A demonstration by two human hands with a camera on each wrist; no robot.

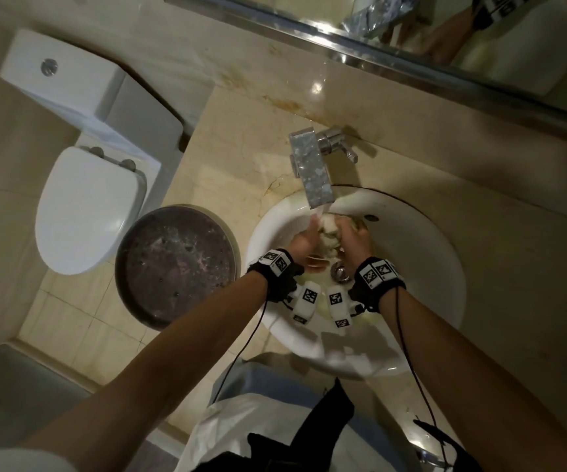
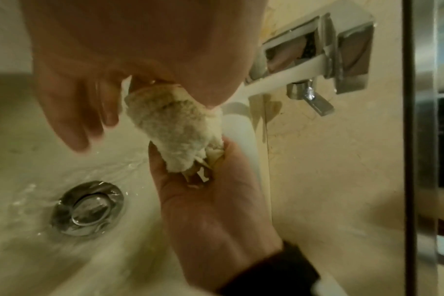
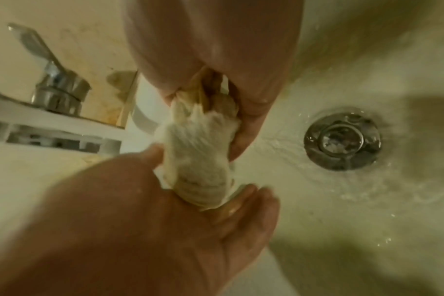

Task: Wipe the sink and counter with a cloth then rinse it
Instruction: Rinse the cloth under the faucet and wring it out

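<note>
A wet, off-white cloth is bunched between both hands inside the white sink, under water running from the chrome faucet. My left hand holds one end of the cloth between thumb and fingers. My right hand grips the other end of the cloth, fingers curled round it. The two hands almost touch. Water streams over the basin toward the metal drain. The beige marble counter surrounds the sink.
The tap lever stands behind the faucet. A mirror runs along the back wall. Left of the counter stand a white toilet and a dark round basin. A bin with a white bag sits below the counter edge.
</note>
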